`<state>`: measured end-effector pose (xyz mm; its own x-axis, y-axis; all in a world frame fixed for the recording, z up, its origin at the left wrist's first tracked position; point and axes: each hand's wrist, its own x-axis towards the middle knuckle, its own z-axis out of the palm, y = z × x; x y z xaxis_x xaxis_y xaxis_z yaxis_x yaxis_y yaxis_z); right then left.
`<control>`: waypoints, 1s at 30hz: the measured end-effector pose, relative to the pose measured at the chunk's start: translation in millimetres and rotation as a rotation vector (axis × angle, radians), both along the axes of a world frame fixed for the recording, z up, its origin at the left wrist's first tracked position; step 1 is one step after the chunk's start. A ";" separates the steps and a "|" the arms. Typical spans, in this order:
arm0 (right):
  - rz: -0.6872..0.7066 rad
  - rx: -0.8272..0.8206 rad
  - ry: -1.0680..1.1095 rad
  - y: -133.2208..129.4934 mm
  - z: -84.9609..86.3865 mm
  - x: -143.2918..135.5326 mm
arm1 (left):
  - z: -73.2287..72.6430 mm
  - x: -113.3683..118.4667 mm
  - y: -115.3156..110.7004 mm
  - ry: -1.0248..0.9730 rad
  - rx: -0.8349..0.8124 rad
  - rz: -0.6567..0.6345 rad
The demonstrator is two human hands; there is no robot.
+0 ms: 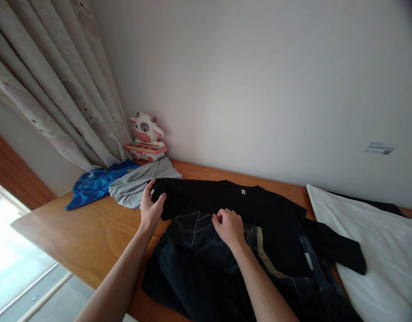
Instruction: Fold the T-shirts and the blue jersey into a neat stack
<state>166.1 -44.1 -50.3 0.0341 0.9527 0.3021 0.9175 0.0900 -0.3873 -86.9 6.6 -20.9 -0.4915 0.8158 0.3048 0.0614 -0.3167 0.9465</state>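
Observation:
A black long-sleeved shirt point(273, 214) lies spread on the wooden surface, its neckline toward the wall and a small white label inside the collar. At the end of its left-side sleeve, my left hand point(151, 206) has thumb and fingers closed on the cloth. Over the front part of the shirt lies a rumpled dark garment point(195, 264) with faint pale lines and a tan strip. My right hand point(230, 227) rests where the two garments meet, fingers curled in; what they pinch, if anything, is hidden.
Back left, a cow toy with a keyboard point(146, 138) stands against the wall, behind a grey cloth point(135, 181) and a blue cloth point(95, 183). White fabric point(370, 237) lies at the right. A curtain point(58, 80) hangs at the left above the wooden surface point(81, 237).

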 end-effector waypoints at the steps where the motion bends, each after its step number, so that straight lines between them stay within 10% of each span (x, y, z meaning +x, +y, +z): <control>1: 0.001 0.001 0.000 -0.1 0.1 0.2 | -0.5 -1.9 1.5 -0.050 0.000 0.010; 6: 0.003 0.003 0.002 -0.3 0.1 0.7 | -5.7 -15.5 13.2 -0.055 -0.068 0.030; 13: 0.002 -0.001 0.006 0.4 0.4 -0.3 | -3.6 -3.4 0.4 0.634 -0.026 -0.046; 22: 0.044 -0.023 0.564 -1.4 5.4 -3.1 | 2.8 50.6 -34.8 1.385 0.298 -0.927; 30: 0.237 0.035 0.441 1.3 0.2 -4.8 | 5.8 37.5 -34.5 1.322 0.270 -0.650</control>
